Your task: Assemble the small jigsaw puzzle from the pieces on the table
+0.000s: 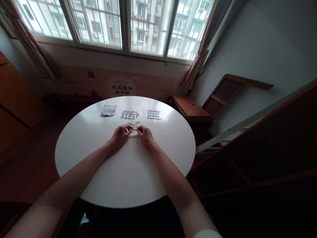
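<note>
My left hand (122, 132) and my right hand (145, 133) meet over the white round table, fingertips pinched. Between them are small jigsaw puzzle pieces (135, 129), partly hidden by the fingers; whether these are joined I cannot tell. A loose cluster of puzzle pieces (134, 124) lies just beyond the fingertips. Farther back, more pieces (129, 114) are spread in uneven rows. To the right of those, another group of pieces (154, 114) forms a neat grid. A colourful picture sheet or packet (108, 110) rests at the back left.
The round white table (119, 178) fills the middle. Behind it stand a printed cardboard panel (148, 82) and a barred window (146, 26). A wooden stool or bench (189, 106) is at the back right, near a wooden frame (224, 92). Dark furniture (260, 158) edges the right side.
</note>
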Available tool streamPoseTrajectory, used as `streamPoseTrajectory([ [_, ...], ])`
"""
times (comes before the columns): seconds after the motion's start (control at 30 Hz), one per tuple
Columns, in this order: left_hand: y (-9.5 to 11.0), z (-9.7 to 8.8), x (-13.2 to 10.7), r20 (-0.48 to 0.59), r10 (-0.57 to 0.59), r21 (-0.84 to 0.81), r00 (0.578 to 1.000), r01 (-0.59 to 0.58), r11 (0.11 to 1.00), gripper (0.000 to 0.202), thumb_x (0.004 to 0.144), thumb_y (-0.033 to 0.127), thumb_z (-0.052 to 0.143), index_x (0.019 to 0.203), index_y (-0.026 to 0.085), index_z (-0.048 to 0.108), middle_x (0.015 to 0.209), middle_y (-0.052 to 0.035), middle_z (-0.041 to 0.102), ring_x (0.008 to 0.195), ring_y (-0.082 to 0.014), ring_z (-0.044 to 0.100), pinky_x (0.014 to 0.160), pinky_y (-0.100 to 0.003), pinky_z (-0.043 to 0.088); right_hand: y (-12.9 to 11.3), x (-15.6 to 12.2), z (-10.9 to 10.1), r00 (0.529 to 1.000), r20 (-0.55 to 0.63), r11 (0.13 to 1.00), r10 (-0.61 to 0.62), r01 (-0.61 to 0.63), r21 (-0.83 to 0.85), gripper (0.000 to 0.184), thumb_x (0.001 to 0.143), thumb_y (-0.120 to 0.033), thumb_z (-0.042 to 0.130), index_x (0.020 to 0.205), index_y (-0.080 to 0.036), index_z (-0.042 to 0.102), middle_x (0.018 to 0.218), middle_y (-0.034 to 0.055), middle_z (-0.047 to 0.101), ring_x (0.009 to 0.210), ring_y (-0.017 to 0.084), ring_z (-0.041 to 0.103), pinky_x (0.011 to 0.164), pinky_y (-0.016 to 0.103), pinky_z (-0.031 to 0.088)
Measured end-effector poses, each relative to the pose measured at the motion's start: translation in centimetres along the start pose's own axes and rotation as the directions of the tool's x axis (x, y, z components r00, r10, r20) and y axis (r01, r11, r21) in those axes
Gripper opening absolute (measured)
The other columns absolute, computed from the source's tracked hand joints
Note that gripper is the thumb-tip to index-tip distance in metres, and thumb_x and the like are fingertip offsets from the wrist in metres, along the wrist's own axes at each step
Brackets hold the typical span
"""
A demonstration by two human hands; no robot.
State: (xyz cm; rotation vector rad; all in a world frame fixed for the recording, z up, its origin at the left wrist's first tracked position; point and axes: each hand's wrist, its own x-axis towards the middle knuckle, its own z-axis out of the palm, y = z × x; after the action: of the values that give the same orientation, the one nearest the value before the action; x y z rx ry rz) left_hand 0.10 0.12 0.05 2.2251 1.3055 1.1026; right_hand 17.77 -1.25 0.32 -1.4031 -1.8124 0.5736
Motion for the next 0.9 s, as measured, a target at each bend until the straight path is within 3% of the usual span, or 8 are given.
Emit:
streamPoseTrajectory([
  [0.9, -0.23, 0.07, -0.03, -0.026, -0.005, -0.006, 1.000, 0.005, 1.000, 0.025, 0.080, 0.039, 0.057, 0.084, 0.017, 0.069, 0.078, -0.0043, 0.070, 0.056, -0.0128, 0.056, 0.054, -0.024, 0.045, 0.40, 0.43, 0.26, 0.998, -0.053, 0.997, -0.026, 0.030, 0.075, 0.011, 0.081, -0.020, 0.057, 0.085, -0.017, 0.067, 0.085, 0.0040, 0.070, 0.071, 0.013, 0.063, 0.072, 0.024, 0.050],
])
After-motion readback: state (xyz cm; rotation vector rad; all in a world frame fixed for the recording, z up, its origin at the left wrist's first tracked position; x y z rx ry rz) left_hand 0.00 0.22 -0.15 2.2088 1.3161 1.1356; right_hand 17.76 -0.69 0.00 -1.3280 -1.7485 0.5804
